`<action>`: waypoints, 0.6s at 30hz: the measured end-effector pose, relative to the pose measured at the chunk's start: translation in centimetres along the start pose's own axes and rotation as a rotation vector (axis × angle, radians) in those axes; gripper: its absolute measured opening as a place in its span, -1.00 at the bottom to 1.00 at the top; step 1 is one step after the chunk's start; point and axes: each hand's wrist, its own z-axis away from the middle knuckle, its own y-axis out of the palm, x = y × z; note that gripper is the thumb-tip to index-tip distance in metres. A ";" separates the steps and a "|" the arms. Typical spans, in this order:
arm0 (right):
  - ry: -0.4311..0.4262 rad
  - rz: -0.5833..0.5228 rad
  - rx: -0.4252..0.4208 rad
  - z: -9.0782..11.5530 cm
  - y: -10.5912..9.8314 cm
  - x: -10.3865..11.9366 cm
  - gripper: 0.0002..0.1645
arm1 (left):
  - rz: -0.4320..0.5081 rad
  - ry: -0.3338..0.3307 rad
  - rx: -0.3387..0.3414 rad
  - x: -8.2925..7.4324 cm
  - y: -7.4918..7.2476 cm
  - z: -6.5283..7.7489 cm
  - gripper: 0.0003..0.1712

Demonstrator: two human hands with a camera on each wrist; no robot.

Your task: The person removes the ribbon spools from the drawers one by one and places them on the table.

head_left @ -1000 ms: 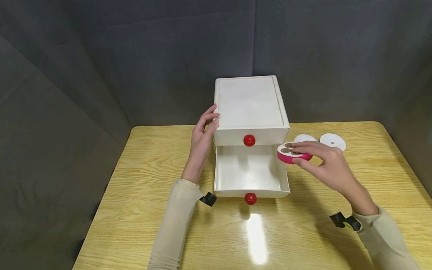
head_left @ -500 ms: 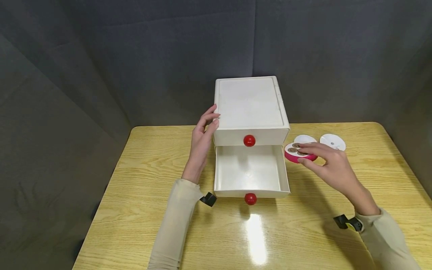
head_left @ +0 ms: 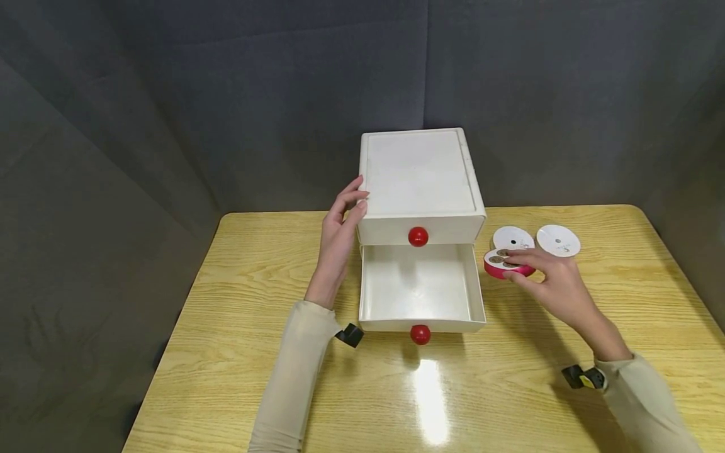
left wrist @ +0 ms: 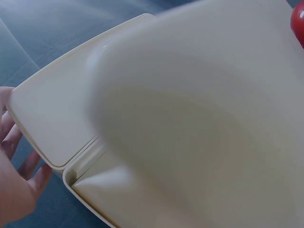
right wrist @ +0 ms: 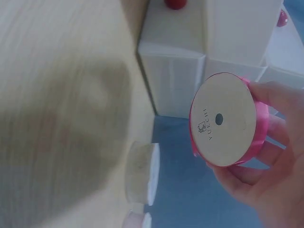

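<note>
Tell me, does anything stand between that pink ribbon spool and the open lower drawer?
Only the right side wall of the lower drawer does: the right hand holds the pink ribbon spool to the right of it. Nothing else visible blocks the way over that wall.

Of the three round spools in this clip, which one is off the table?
The pink-edged spool, held up in the right hand. The other two, the pale left spool and pale right spool, rest farther back on the table.
</note>
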 end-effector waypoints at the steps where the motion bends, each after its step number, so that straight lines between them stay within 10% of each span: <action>1: -0.001 0.003 0.001 0.1 0.1 -0.2 -0.65 | 0.002 0.000 0.000 0.0 0.0 0.0 -0.69; 18: 0.079 0.044 0.061 1.6 2.0 -2.6 -0.73 | -0.001 -0.001 -0.004 0.1 0.0 -0.1 -0.70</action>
